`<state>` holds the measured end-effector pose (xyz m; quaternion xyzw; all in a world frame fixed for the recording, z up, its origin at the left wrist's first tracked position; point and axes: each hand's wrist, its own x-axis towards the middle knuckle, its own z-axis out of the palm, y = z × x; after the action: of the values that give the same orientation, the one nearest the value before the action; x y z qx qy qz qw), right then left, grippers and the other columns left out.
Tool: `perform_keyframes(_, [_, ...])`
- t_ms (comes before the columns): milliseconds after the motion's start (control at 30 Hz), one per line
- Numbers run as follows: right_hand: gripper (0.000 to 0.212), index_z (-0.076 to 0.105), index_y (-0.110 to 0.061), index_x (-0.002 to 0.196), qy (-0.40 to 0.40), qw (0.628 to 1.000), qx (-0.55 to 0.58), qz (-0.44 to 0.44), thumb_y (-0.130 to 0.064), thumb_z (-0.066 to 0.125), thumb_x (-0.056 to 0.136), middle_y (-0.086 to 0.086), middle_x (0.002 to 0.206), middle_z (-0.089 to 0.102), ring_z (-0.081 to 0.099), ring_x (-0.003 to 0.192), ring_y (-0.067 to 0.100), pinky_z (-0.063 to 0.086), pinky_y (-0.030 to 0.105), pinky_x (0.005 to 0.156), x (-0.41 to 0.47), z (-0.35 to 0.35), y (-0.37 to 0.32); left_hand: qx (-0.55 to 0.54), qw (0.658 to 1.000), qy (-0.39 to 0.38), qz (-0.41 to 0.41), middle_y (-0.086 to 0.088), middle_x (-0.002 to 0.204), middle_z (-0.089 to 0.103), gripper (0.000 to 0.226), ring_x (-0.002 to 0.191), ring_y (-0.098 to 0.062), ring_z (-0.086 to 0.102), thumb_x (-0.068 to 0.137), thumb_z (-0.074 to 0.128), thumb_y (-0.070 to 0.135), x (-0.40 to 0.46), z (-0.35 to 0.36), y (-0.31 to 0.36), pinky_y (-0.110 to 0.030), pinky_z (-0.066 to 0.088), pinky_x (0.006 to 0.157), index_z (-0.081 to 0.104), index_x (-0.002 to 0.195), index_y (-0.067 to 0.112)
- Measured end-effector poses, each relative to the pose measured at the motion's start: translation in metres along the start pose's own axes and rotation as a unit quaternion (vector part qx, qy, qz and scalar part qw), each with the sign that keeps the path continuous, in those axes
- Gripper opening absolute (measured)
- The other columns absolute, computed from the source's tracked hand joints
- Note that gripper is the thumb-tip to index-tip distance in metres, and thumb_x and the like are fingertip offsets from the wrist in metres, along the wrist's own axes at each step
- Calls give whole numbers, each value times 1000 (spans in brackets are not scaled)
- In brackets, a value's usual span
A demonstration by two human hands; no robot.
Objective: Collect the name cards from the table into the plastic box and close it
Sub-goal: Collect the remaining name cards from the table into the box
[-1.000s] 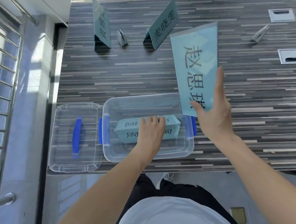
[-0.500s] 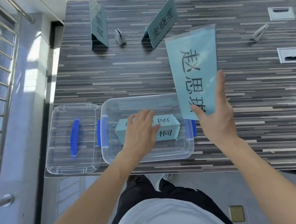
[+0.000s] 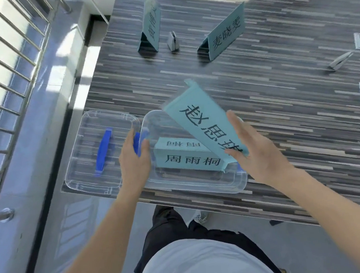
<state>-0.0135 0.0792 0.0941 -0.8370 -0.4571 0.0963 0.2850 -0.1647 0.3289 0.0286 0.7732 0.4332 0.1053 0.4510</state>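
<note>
The right hand (image 3: pixel 258 150) holds a teal name card (image 3: pixel 204 122) by its lower end, with the thumb on the printed face and the fingers stretched along the card's right edge. The card is tilted and hangs over the right part of the clear plastic box (image 3: pixel 193 184). Below this hand, inside the box, a folded name card (image 3: pixel 188 157) lies on its side.

The left hand (image 3: pixel 134 161) grips the left wall of the box near its blue latch (image 3: pixel 137 143), the thumb inside and the fingers outside. Just to the left of this hand the clear lid (image 3: pixel 83 153) with a blue handle lies flat on the striped table (image 3: pixel 282 107).

Far beyond both hands, two more name cards stand upright: one (image 3: pixel 151 21) beyond the left hand and one (image 3: pixel 226 34) beyond the right hand. A small metal clip (image 3: pixel 173 41) lies between them.
</note>
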Motion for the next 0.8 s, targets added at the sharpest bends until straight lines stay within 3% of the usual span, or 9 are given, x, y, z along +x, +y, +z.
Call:
perform_keyframes(100, [104,4,-34,155,-60,998,-7,-20,-6,73,82,-8,146,35,47,112,12,44,30,84,8,6,2,-31,999,-13,-41,3,148,46,54,136,-13,40,99,48,42,3,1,-7,-37,32,113,40,148,19])
perform_keyframes(200, [104,4,-35,155,-131,990,-32,-45,-2,72,83,3,147,42,51,119,20,50,36,89,16,16,7,-46,998,-25,-38,5,148,45,54,135,-11,39,100,44,45,3,1,-10,-33,32,112,39,148,20])
perform_keyframes(400, [114,-24,-49,145,-290,944,-123,-95,9,57,89,13,155,30,42,133,29,51,39,94,26,42,25,-41,998,-42,-33,11,145,43,53,131,-6,39,102,37,46,4,3,-13,-34,32,111,34,149,23])
perform_keyframes(600, [130,-28,-45,144,-343,915,-181,-115,21,57,73,16,156,25,47,124,36,52,36,77,34,62,30,-34,998,-47,-26,17,141,38,53,123,7,33,103,36,46,5,5,-12,-21,25,102,31,150,22])
perform_keyframes(800, [136,-39,-42,138,-372,887,-246,-116,20,59,68,16,159,12,40,129,40,51,47,87,38,71,30,-31,998,-45,-18,8,146,40,52,127,0,36,103,37,42,4,4,-11,-25,28,104,32,150,19])
